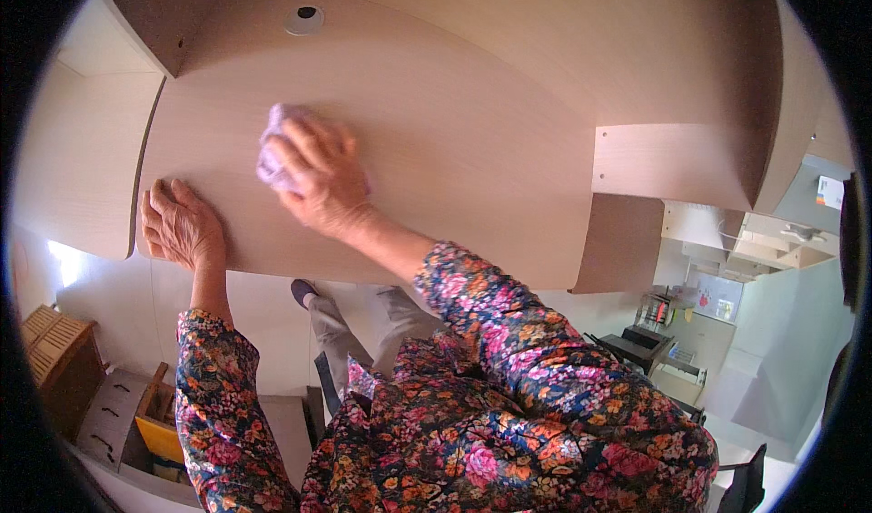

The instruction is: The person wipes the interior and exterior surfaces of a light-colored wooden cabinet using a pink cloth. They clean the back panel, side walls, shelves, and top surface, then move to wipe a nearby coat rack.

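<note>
My right hand (pixel 323 172) presses a crumpled light purple cloth (pixel 272 152) onto the pale wood-grain desktop (pixel 436 172); its fingers curl over the cloth, and the hand is slightly blurred. Near the desk's front left corner, my left hand (pixel 182 223) rests on the same surface with nothing in it, fingers somewhat bent and a little apart. Beyond the cloth, towards the back of the desk, is a round cable grommet (pixel 304 20) with a dark hole. Both forearms come out of floral sleeves.
A second pale panel (pixel 82 159) adjoins the desk at the left across a narrow gap. Upright boards enclose the back and right. An open wooden drawer (pixel 160 421) and a slatted wooden box (pixel 58 343) are at lower left. A dark chair-like object (pixel 637 346) stands at right.
</note>
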The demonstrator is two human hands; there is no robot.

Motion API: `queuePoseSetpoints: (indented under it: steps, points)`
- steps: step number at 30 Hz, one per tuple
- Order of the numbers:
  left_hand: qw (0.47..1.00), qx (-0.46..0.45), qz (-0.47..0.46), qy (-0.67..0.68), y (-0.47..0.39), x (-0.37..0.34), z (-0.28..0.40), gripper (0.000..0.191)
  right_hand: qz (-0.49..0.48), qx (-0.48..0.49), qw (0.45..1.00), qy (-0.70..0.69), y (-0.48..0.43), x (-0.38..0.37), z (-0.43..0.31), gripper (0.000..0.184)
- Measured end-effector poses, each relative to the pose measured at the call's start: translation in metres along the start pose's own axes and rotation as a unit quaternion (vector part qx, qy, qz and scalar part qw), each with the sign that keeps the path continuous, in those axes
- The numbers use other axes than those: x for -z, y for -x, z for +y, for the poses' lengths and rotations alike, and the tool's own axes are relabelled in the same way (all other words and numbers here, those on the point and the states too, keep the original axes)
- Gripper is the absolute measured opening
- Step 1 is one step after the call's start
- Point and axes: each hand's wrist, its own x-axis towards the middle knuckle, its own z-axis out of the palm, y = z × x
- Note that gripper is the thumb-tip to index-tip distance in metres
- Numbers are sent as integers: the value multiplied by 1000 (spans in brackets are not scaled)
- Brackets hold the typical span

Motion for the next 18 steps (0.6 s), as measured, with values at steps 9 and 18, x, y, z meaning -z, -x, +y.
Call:
queuePoseSetpoints:
  steps: [9, 18]
  points:
    - [999, 13, -12, -40, 17, 27, 12, 54, 33, -222, 960, 170, 100, 117, 153, 75]
    - [998, 19, -6, -60, 22, 37, -1, 53, 119, -427, 859, 255, 171, 175, 266, 75]
